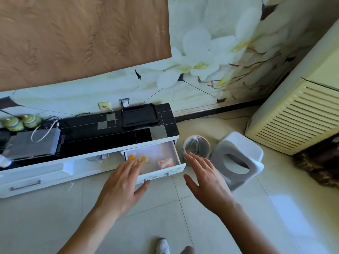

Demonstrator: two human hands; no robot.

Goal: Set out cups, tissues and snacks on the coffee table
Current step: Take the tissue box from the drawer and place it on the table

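Both hands open, left hand (122, 182) over orange snacks (143, 159) in drawer (176, 153), right hand (205, 177) beside.

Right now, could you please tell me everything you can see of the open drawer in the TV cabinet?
The drawer is white, pulled out from the right end of the low cabinet under its black tiled top. Its front panel carries small metal handles. Inside lie two orange-yellow round snacks at the left and a pink packet at the right. The left hand reaches over its front edge, fingers straight; contact is unclear.

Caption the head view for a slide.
Both open hands, left hand and right hand, reach toward an open drawer holding orange snacks.
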